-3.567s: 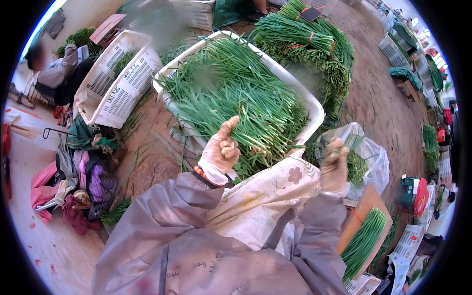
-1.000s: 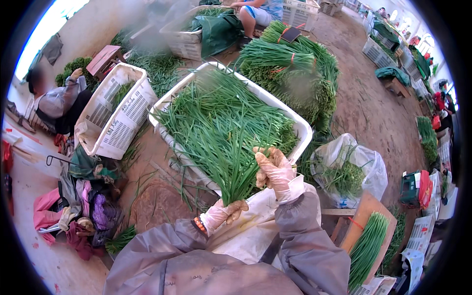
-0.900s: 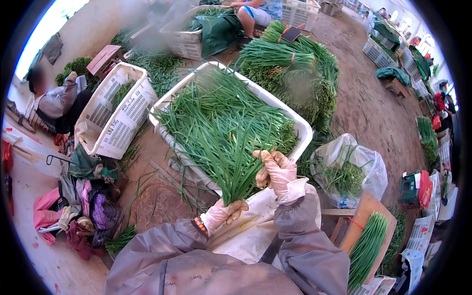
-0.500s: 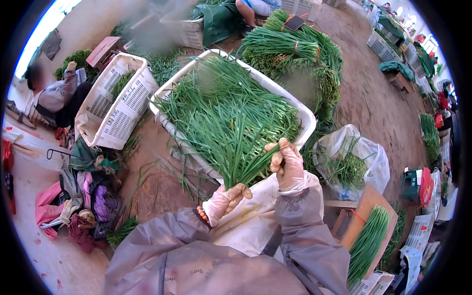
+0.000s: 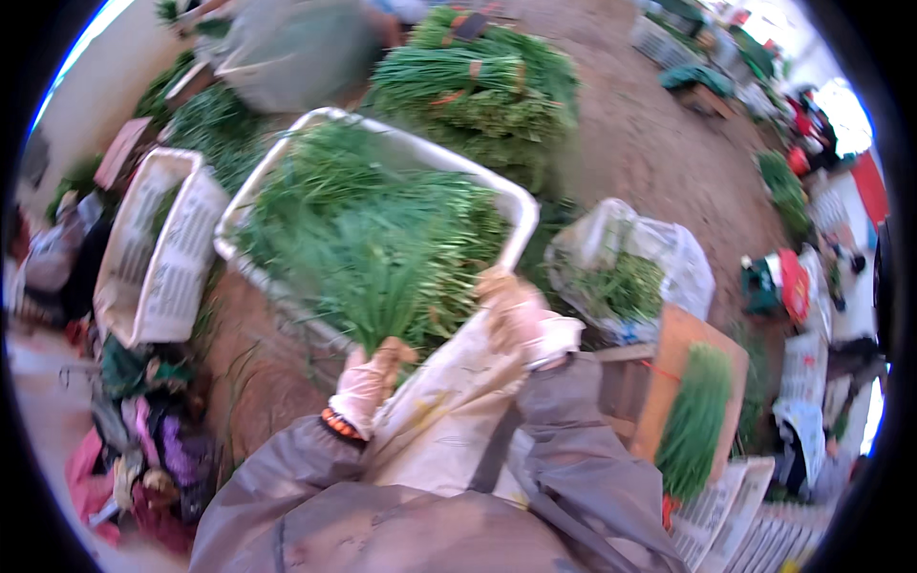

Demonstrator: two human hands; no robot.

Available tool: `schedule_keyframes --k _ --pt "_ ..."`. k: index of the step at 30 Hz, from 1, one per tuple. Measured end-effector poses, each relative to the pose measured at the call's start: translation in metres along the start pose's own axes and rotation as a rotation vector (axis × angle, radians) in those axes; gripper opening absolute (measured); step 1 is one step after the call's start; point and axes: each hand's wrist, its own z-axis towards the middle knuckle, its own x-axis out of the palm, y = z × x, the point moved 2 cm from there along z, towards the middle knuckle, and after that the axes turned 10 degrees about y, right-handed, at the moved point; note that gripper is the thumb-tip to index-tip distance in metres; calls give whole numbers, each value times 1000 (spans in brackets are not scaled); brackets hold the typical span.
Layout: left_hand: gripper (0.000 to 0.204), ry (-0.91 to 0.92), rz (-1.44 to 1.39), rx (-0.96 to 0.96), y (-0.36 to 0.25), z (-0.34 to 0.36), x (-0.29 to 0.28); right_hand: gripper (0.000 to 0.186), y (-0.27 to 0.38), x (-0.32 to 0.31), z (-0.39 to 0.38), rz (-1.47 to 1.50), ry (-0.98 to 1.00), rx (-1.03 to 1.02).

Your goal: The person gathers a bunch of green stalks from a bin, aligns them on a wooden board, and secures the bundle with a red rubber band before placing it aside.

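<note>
A white plastic crate (image 5: 523, 218) full of long green leafy stalks (image 5: 344, 210) sits in front of me. My left hand (image 5: 371, 377), in a pale soiled glove, is closed on the base of a fanned bunch of stalks (image 5: 392, 306) at the crate's near edge. My right hand (image 5: 511, 310), also gloved, is by the crate's near right corner, smeared by motion, so its fingers and anything in them cannot be made out. A cream cloth (image 5: 430, 439) covers my lap below both hands.
A narrower white crate (image 5: 172, 277) and a seated person (image 5: 57, 248) are left. Tied bundles (image 5: 478, 95) are piled behind. Right are a plastic bag (image 5: 683, 277) of trimmings and a leaning board (image 5: 659, 382) with stalks. Coloured cloths (image 5: 143, 449) lie lower left.
A bunch has come into my left hand since the earliest frame. My right hand, earlier pinching at the bunch's leaves, is now blurred. The view has swung, shifting the scene leftward.
</note>
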Motion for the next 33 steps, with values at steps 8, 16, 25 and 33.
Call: schedule_keyframes --k 8,16,25,33 --pt "29 260 950 78 9 57 55 35 -27 11 -11 -50 230 233" --pt "47 593 483 276 -20 68 137 19 -5 -76 -12 13 12 157" --pt "49 534 267 92 -18 59 85 39 54 -367 12 -1221 -421 662" --pt "40 175 82 -6 -7 38 -1 37 45 -270 28 -517 -187 93"
